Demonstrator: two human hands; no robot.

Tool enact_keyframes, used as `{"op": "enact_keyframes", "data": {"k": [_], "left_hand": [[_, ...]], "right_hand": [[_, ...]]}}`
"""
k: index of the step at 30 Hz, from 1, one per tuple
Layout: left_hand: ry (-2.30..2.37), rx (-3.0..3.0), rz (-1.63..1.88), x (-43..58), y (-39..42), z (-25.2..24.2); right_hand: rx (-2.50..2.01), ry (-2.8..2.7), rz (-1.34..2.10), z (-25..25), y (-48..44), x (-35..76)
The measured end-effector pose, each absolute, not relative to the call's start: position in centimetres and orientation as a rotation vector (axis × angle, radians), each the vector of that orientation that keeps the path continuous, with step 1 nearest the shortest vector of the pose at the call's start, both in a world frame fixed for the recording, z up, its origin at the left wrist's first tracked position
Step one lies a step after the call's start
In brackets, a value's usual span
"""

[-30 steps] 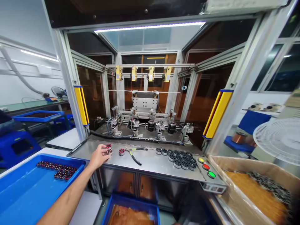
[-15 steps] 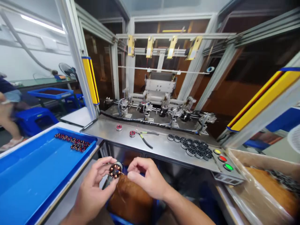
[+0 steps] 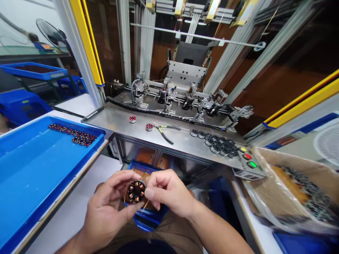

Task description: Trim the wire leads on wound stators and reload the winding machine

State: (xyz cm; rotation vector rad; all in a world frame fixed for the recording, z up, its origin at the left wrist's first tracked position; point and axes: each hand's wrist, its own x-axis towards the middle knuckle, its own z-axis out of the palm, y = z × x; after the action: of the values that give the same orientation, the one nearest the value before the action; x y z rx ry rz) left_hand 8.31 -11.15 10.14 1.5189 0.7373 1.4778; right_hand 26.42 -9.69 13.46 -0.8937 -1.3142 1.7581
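Observation:
My left hand [image 3: 109,204] curls its fingers and thumb round a motor stator [image 3: 136,191], a ring with copper coils whose open face points up towards me. At the stator's right rim, my right hand [image 3: 169,192] is closed in a pinch, thumb against index finger. A thin copper wire [image 3: 146,204] sticks out just below those fingertips; the pinched spot itself is hidden. Two stators with red tops, one on the left [image 3: 132,119] and one further right [image 3: 149,127], lie on the metal ledge. Beside them are cutting pliers [image 3: 165,135] with black and green handles.
Several wound stators [image 3: 84,139] sit in a blue tray [image 3: 39,176] on the left. Several black stator cores [image 3: 222,144] stand on the ledge near a button box [image 3: 249,173]. A winding machine [image 3: 188,76] is behind; a lined carton [image 3: 265,190] stands right.
My view has tipped downward. My right hand has come in against the stator's rim, and the stator now faces more upward in my left hand.

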Motion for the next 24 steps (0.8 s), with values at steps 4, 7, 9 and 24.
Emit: {"op": "enact_keyframes", "data": {"k": [4, 7, 9, 24], "left_hand": [[0.647, 1.402, 1.443, 8.8, -11.1, 10.3], [0.628, 1.419, 1.456, 8.7, -10.7, 10.3], [0.638, 1.457, 1.479, 8.5, -10.5, 10.0], [0.797, 1.492, 1.401, 8.4, -9.3, 9.4]], "right_hand": [[-0.627, -1.375, 1.997, 12.0, -9.3, 29.7], [-0.564, -1.457, 2.113, 9.8, -9.2, 31.2], [-0.646, -1.320, 2.111, 8.2, -9.4, 30.4], [-0.702, -0.998, 2.079, 7.6, -12.4, 26.0]]}}
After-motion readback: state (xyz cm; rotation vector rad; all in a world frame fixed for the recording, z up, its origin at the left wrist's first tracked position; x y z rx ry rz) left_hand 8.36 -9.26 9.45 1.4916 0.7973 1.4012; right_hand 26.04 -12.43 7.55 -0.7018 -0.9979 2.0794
